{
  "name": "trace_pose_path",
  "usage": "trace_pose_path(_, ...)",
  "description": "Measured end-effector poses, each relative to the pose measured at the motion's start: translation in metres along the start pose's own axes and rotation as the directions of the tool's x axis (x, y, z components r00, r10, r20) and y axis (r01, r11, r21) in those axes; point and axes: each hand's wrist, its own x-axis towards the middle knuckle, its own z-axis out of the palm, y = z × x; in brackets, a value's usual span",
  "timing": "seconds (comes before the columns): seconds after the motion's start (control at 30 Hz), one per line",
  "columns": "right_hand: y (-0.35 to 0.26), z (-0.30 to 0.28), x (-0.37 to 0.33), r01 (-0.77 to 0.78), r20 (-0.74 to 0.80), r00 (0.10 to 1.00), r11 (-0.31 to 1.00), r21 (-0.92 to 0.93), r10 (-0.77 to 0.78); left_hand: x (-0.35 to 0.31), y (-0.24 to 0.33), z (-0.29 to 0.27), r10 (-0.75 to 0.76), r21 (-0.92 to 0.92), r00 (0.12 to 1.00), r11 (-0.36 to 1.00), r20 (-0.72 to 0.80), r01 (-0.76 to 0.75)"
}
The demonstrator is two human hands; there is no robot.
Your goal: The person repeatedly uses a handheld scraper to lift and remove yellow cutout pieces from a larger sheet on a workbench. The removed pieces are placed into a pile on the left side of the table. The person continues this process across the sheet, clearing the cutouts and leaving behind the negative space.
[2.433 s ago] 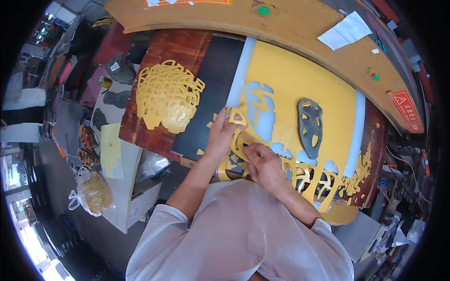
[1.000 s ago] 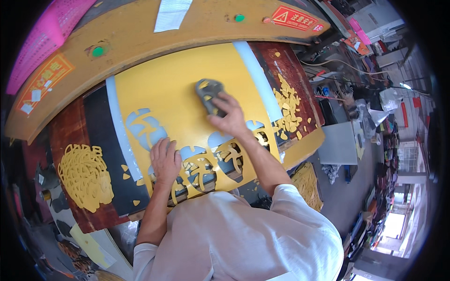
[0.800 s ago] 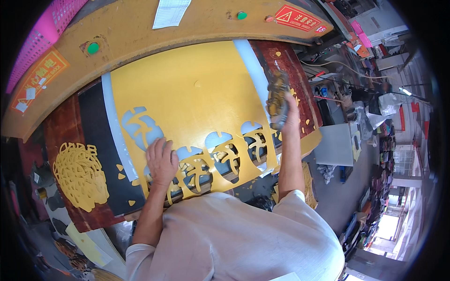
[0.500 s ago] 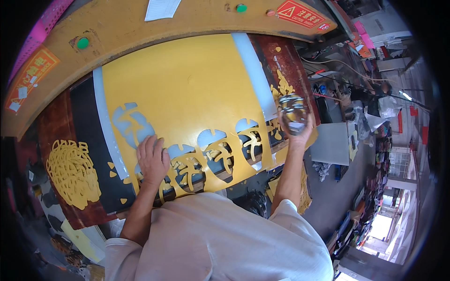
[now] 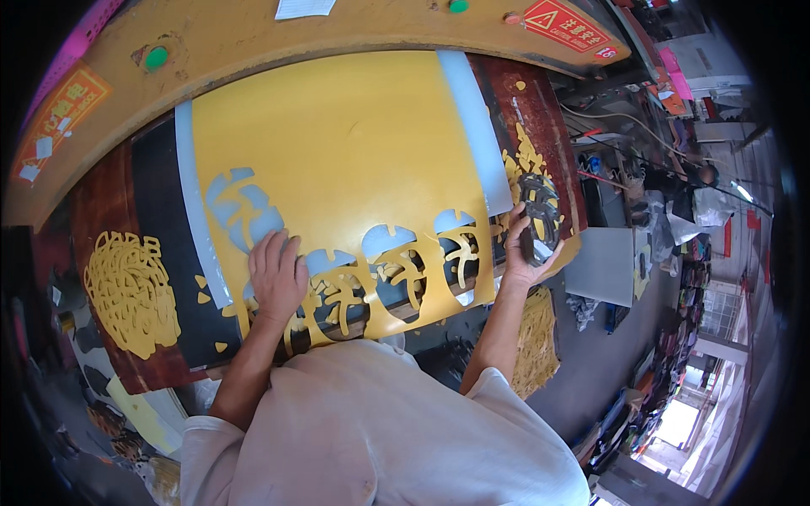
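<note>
The large yellow sheet (image 5: 337, 143), a flexible mat with rows of rounded openings punched along its near edge, lies flat across the dark red workbench (image 5: 540, 110) and overhangs a black underlay (image 5: 160, 194) on its left side; pale blue backing shows through the cut windows. The left hand (image 5: 277, 274) rests flat on the sheet's near edge, fingers spread and palm down, gripping nothing, just beside the cut-out row. The right hand (image 5: 525, 253) is curled around a dark grey openwork cutting die (image 5: 540, 221), an oval metal frame held tilted at the right end of the sheet, above a scatter of small yellow offcuts (image 5: 525, 164).

The thin yellow bridges (image 5: 396, 287) left between the openings look weak; a pull or a slide under the flat left hand could tear them or wrinkle the edge. The die's hold seems to rest on fingertips and thumb; if it slips it could drop onto the bench edge or off it, or gouge the sheet. Loose offcuts lying under the sheet or die could lift it and spoil a cut; the yellow tangle of waste strips (image 5: 126, 287) at far left lies well apart and seems harmless.
</note>
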Motion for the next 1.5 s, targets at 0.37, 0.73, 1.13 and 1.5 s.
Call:
trace_pose_path(0.37,-0.030,-0.004,0.011,-0.177,-0.367,0.930,0.906,-0.385,0.026,0.000,-0.003,-0.001,-0.043,0.041,0.997,0.998,-0.061,0.045)
trace_pose_path(0.73,0.104,0.056,-0.006,-0.187,-0.199,0.980,0.361,-0.913,0.006,0.038,0.013,-0.017,-0.023,-0.084,1.000,0.996,-0.002,0.022)
trace_pose_path(1.13,0.208,0.103,-0.022,-0.097,-0.029,0.966,0.260,-0.961,0.256,0.223,0.034,0.065,0.150,0.036,0.932,0.985,0.331,-0.171)
trace_pose_path(1.5,0.234,0.089,0.001,-0.038,-0.009,0.932,0.073,-0.997,0.362,0.029,0.042,-0.056,0.023,-0.743,0.918,0.595,0.396,0.305)
